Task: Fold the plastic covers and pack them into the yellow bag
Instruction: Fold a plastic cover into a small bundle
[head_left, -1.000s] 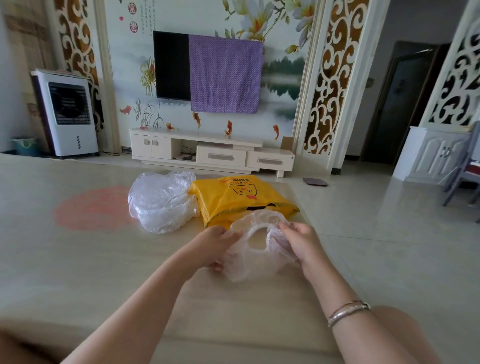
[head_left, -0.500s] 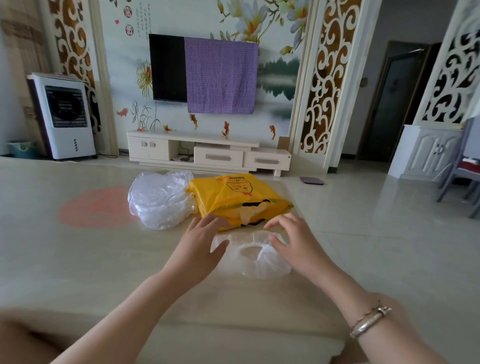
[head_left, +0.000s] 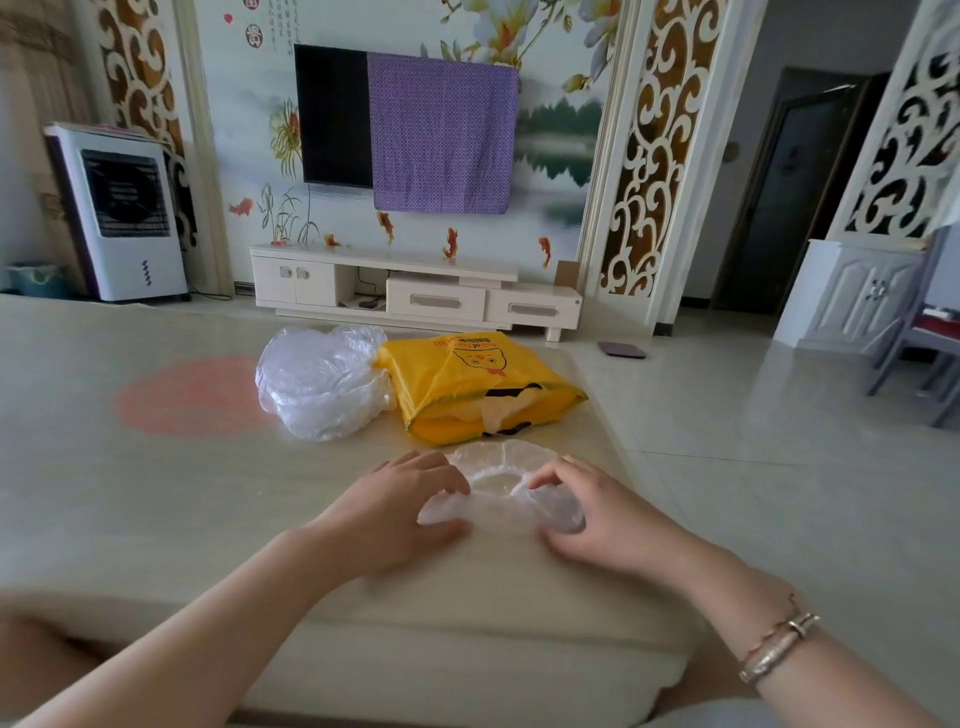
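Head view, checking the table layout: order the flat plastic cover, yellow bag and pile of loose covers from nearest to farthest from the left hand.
1. Flat plastic cover: under the left hand.
2. Yellow bag: beyond, slightly right.
3. Pile of loose covers: beyond, left of the bag; close to call against the bag.

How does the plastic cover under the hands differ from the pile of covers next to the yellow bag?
The plastic cover lies single and spread nearly flat on the table; the pile of covers is bunched into a puffy heap.
The cover is gripped at its sides by the left hand and right hand; nothing touches the pile.
The cover sits in front of the yellow bag, apart from it; the pile lies against the bag's left side.
Both are clear, crinkled plastic.
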